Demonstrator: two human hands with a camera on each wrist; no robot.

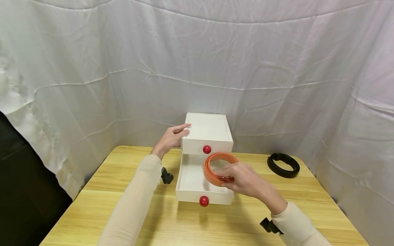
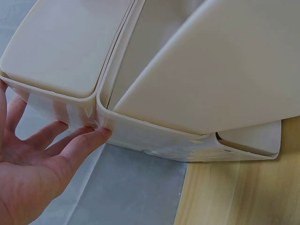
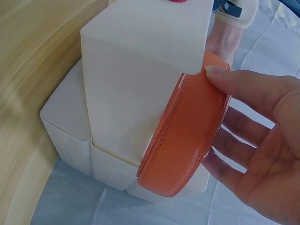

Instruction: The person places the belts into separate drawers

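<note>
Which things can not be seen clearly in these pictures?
- Head view: near rim of the orange belt coil, covered by the right hand.
- Head view: inside of the upper drawer, shut.
- Left wrist view: the left hand is cut by the frame edge.

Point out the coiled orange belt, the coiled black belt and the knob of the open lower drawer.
coiled orange belt [image 1: 212, 167], head view, on its left outer band.
coiled black belt [image 1: 283, 166], head view, on its near band.
lower drawer knob [image 1: 204, 201], head view, on the middle of the red ball.
</note>
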